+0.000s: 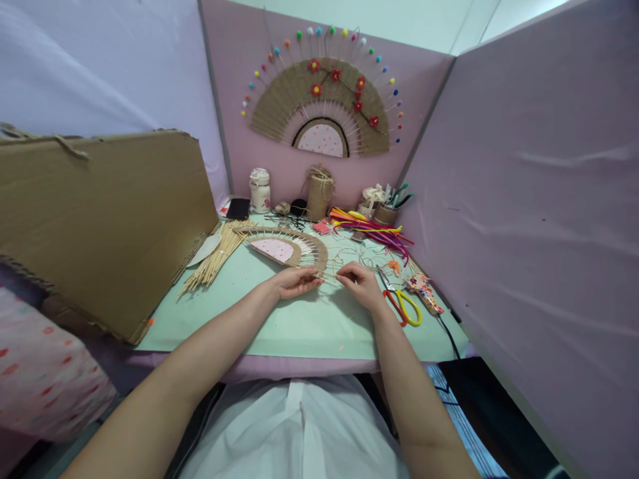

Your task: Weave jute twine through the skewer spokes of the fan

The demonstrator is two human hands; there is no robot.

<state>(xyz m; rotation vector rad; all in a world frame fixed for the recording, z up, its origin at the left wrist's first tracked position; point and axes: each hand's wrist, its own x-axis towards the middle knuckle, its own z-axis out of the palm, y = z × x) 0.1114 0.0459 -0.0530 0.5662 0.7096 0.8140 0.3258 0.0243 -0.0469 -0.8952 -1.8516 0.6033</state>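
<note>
A half-round fan (pixel 319 249) of thin sticks woven with brown twine lies tilted on the table, its pink spotted centre (pixel 274 249) facing up. My left hand (pixel 299 281) is closed on the fan's near right end, fingers under the sticks. Close by on the right, my right hand (pixel 360 285) pinches a thin pale strand that looks like twine, beside the stick ends. Loose twine (pixel 344 256) curls on the table just beyond the right hand. The exact hold of the right fingertips is too small to make out.
Scissors (pixel 402 306) and a floral glue gun (pixel 424 293) lie at right. Pipe cleaners (pixel 372 229) and a twine-wrapped jar (pixel 319 193) are behind. Bundled sticks (pixel 214 259) and a cardboard box (pixel 110 219) stand left. A decorated fan (pixel 279 100) hangs on the back wall.
</note>
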